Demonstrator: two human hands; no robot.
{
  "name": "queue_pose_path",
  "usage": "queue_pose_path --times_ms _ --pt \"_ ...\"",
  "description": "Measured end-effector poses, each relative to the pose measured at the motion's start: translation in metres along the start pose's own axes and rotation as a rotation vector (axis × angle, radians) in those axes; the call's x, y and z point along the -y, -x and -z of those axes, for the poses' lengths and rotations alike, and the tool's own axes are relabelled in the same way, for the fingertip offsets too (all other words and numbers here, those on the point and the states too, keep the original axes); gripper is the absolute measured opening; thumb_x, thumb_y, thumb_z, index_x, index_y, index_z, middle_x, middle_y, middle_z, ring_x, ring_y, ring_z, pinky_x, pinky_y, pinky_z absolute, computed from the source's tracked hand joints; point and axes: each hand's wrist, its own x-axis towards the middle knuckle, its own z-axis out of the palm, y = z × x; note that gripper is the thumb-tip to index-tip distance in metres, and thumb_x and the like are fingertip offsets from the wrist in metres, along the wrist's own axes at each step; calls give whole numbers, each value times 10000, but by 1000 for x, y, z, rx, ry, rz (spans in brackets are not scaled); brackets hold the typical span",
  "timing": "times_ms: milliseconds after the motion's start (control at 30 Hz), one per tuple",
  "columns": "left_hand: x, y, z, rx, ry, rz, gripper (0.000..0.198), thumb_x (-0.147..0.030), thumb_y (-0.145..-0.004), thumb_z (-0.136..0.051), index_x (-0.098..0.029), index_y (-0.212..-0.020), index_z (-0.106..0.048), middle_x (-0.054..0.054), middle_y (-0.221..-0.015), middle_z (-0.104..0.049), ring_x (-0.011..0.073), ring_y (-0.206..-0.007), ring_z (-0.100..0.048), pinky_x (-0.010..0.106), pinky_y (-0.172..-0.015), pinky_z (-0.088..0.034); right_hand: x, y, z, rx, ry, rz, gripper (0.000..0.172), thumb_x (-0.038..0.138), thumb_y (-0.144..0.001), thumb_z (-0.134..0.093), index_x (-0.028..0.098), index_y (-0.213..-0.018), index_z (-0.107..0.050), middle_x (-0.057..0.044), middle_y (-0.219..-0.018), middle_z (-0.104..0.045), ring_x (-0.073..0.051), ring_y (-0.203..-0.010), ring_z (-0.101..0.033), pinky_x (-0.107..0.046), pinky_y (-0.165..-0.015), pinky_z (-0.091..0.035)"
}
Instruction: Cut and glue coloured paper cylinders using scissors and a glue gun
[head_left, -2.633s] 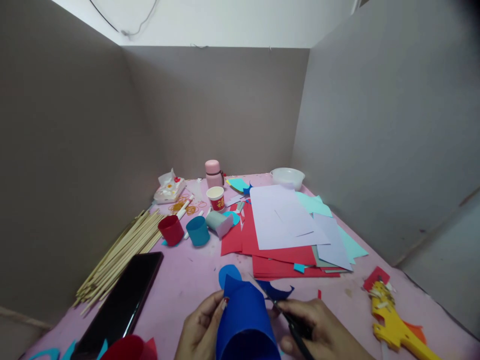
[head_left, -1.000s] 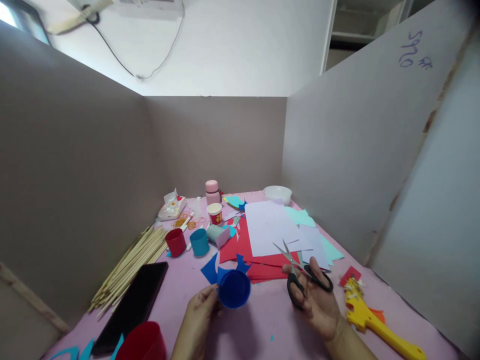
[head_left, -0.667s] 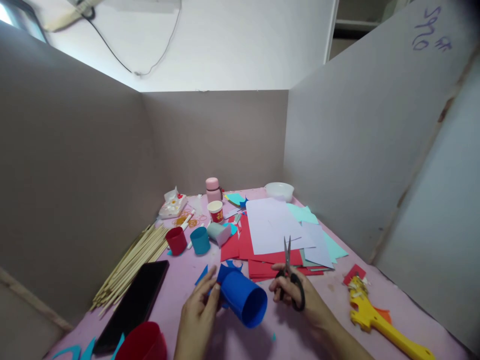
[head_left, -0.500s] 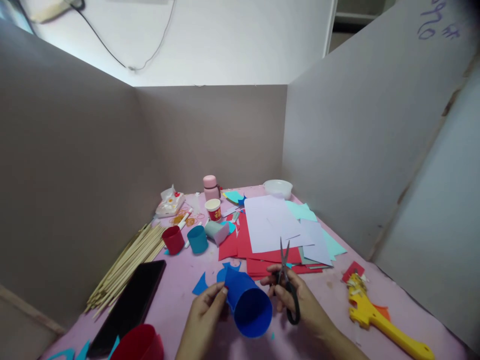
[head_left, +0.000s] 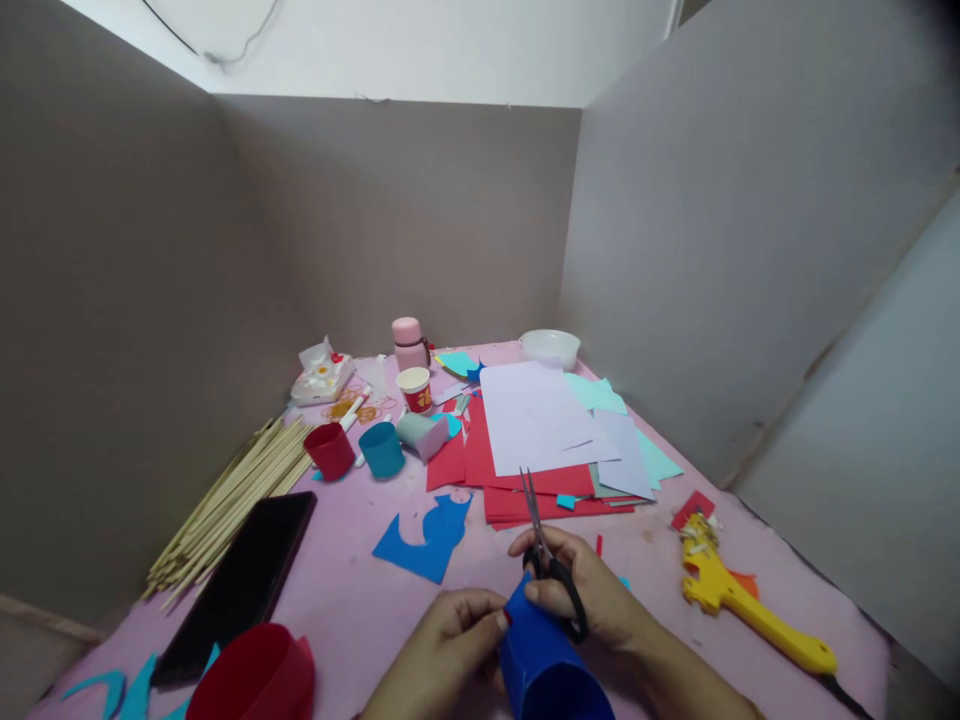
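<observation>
A blue paper tube (head_left: 544, 655) lies tilted low in front of me, its round mouth turned toward me and cut off by the lower edge of the view. My left hand (head_left: 457, 650) pinches its left side near the far end. In my right hand (head_left: 585, 585) are black-handled scissors (head_left: 534, 510), blades pointing away and nearly closed. The right thumb rests at the tube's far corner. Beyond the hands, a cut blue paper scrap (head_left: 431, 540) lies flat on the pink table (head_left: 352, 570).
Left are a black phone (head_left: 236, 590), thin wooden sticks (head_left: 232, 500) and red paper rings (head_left: 251, 675). A teal ring (head_left: 382, 450), a paper cup (head_left: 415, 390) and a pink flask (head_left: 409, 345) stand farther back. Paper sheets (head_left: 536, 415) lie ahead; a yellow glue gun (head_left: 750, 605) lies right.
Both hands and the tube have come nearer and to the right, uncovering the blue scrap. My right thumb now touches the tube. The scissor blades have closed somewhat. The view has tilted down.
</observation>
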Motion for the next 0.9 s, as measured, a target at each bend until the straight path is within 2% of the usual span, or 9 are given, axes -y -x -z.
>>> queue_pose_path --times_ms 100,133,200,300,400,467,633,767,900 --pt "-2 3 -3 4 57 -30 299 -431 -749 -676 -145 -664 -669 -21 -538 -566 98 -510 -459 228 -556 -356 -1 -1 -1 -64 17 27 375 261 -584 -782 169 -910 -619 71 -618 -471 -74 -502 -376 -201 -472 -266" --pt "-3 4 -4 -3 85 -44 305 -462 -767 -647 -160 -737 -681 -11 -586 -593 107 -542 -490 234 -586 -385 -1 -2 -1 -97 24 43 361 247 -587 -767 173 -906 -614 75 -613 -463 -76 -504 -374 -203 -476 -271" --pt "-3 7 -5 -17 143 -87 402 -540 -766 -609 -210 -991 -661 42 -824 -668 157 -707 -589 274 -680 -443 -2 -4 -1 -172 41 75 332 223 -598 -735 181 -899 -602 77 -609 -458 -84 -515 -385 -206 -485 -284" --pt "0 7 -5 -36 141 -208 825 -668 -608 -663 -284 -1302 -436 122 -1210 -585 277 -1006 -600 363 -777 -479 -2 -6 0 -283 66 111 314 211 -615 -698 191 -909 -590 71 -623 -466 -100 -538 -408 -207 -486 -297" --pt "3 3 -6 -36 47 -249 1124 -646 -489 -758 -258 -1401 -229 183 -1287 -533 332 -1101 -572 406 -859 -457 -1 -7 -1 -355 87 134 313 211 -613 -696 189 -909 -595 70 -619 -462 -109 -549 -422 -211 -491 -310" --pt "4 0 -7 -44 44 -201 1124 -608 -514 -775 -235 -1402 -196 197 -1287 -536 340 -1137 -558 408 -895 -437 -1 -6 -3 -373 99 142 307 217 -618 -708 181 -904 -601 69 -612 -460 -111 -550 -427 -216 -500 -323" --pt "4 -3 0 -109 120 -185 1067 -609 -480 -787 -198 -1350 -328 213 -1261 -570 387 -1195 -513 449 -927 -418 3 -4 -6 -370 104 166 380 356 -658 -753 187 -958 -592 41 -665 -512 -131 -598 -477 -227 -532 -367" --pt "-7 2 12 -247 -1 -332 1009 -633 -416 -793 -211 -1274 -470 193 -1269 -594 415 -1230 -471 468 -952 -410 10 -1 1 -298 213 160 456 408 -708 -723 209 -1093 -580 3 -802 -563 -144 -653 -513 -248 -586 -401" --pt "-23 14 19 -379 -24 -470 1025 -630 -346 -813 -225 -1239 -514 170 -1328 -569 434 -1314 -357 444 -967 -437 16 7 8 -117 494 112 549 375 -714 -689 215 -1217 -540 -31 -941 -558 -128 -617 -474 -259 -575 -391"
